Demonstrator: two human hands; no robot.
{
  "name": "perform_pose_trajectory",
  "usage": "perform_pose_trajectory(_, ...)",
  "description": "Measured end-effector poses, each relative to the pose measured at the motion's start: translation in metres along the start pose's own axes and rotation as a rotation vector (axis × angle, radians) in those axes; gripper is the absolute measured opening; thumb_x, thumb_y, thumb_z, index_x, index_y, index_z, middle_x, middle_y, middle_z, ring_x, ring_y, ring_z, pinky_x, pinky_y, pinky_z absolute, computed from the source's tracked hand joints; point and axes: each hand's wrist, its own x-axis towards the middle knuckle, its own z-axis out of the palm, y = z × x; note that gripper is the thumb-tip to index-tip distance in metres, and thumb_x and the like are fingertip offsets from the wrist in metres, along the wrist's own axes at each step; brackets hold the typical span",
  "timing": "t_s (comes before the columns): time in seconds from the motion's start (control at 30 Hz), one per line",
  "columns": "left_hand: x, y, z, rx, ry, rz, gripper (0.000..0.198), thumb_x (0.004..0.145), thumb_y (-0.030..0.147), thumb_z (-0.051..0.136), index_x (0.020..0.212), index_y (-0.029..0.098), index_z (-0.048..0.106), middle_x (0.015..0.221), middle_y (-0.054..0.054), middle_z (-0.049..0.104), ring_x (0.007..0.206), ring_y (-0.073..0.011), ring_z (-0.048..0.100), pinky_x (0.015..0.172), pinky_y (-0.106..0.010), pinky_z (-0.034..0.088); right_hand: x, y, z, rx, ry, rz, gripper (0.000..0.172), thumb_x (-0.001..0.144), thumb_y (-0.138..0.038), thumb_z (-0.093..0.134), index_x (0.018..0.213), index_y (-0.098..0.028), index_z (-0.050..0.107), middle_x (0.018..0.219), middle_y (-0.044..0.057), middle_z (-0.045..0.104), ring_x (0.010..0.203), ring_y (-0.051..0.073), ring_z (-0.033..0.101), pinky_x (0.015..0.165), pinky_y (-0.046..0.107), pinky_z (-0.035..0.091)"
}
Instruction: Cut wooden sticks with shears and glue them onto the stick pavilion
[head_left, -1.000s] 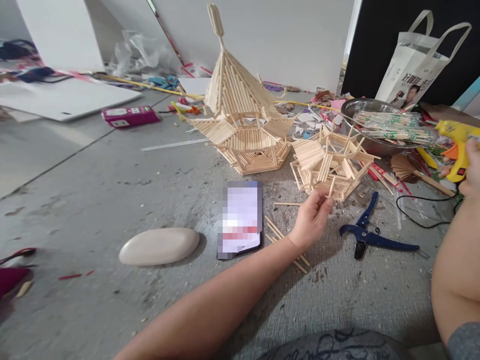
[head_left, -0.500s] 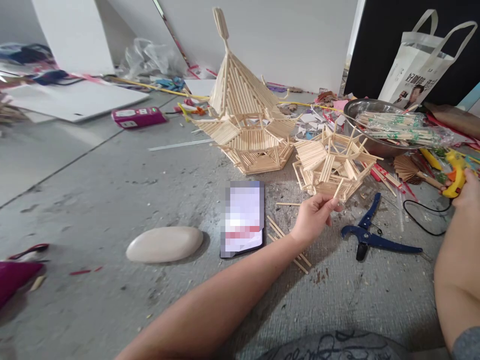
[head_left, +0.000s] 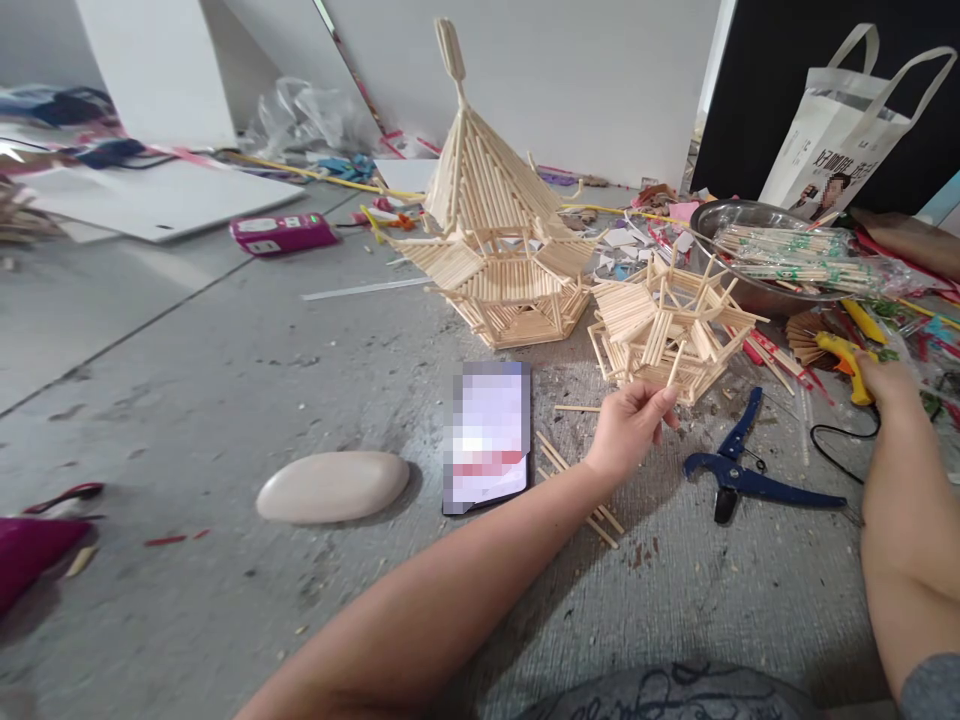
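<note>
My left hand point(head_left: 636, 425) pinches a short wooden stick point(head_left: 677, 366) upright, just in front of a small, partly roofed stick model point(head_left: 660, 325). Whether the stick touches the model I cannot tell. At the right, my right hand point(head_left: 889, 380) is wrapped round the handle of a yellow glue gun point(head_left: 846, 358), its nozzle pointing left. A black cord point(head_left: 817, 445) trails from the gun. Behind the small model stands a taller stick pavilion point(head_left: 495, 190) with a pointed roof. Several loose sticks point(head_left: 555, 455) lie by my left wrist.
Blue cutting pliers point(head_left: 742, 475) lie right of my left hand. A phone point(head_left: 487, 440) and a pale oval object point(head_left: 334, 487) rest on the floor to the left. A metal bowl point(head_left: 705, 215) holds packaged sticks point(head_left: 795, 255); a white bag point(head_left: 832, 140) stands behind. A purple power strip point(head_left: 283, 234) sits far left.
My right hand has moved the glue gun left, toward the small model. My left hand keeps its hold on the stick at nearly the same spot.
</note>
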Motion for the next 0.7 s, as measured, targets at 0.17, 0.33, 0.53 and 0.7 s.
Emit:
perform_pose_trajectory(0.17,0.009,-0.001,0.002,-0.123,0.012,-0.048,0.034,0.069,0.044,0.061,0.058,0.014,0.048,0.048,0.002,0.056,0.032,-0.0034,0.038,0.033,-0.017,0.029,0.016,-0.037,-0.025,-0.307,0.091,0.497,0.022,0.066,-0.041,0.055,0.052,-0.025,0.054,0.040,-0.002,0.035,0.038,0.014,0.031,0.046,0.034,0.027)
perform_pose_trajectory(0.33,0.014,-0.001,0.004,-0.246,-0.008,-0.092,0.034,0.067,0.045,0.063,0.060,0.015,0.049,0.046,0.003,0.056,0.029,-0.0033,0.038,0.032,-0.017,0.027,0.007,-0.132,-0.029,-0.210,0.492,-0.111,0.024,0.074,-0.031,0.051,0.081,-0.015,0.067,0.074,0.012,0.067,0.068,0.020,0.056,0.064,0.032,0.039)
perform_pose_trajectory(0.53,0.015,0.001,0.007,-0.279,-0.020,-0.075,0.035,0.067,0.045,0.062,0.059,0.014,0.049,0.046,0.002,0.056,0.029,-0.0031,0.039,0.031,-0.017,0.027,-0.045,-0.231,0.003,-0.105,0.232,-0.862,0.023,0.080,-0.017,0.048,0.096,-0.025,0.063,0.095,-0.001,0.068,0.098,0.018,0.052,0.097,0.044,0.023)
perform_pose_trajectory(0.7,0.017,0.001,0.007,-0.269,-0.008,-0.043,0.036,0.066,0.046,0.063,0.058,0.014,0.048,0.045,0.003,0.056,0.029,-0.0030,0.038,0.030,-0.016,0.026,-0.054,-0.240,0.026,-0.147,0.163,-0.859,0.028,0.085,-0.017,0.043,0.107,-0.024,0.059,0.102,-0.001,0.066,0.103,0.019,0.048,0.100,0.048,0.014)
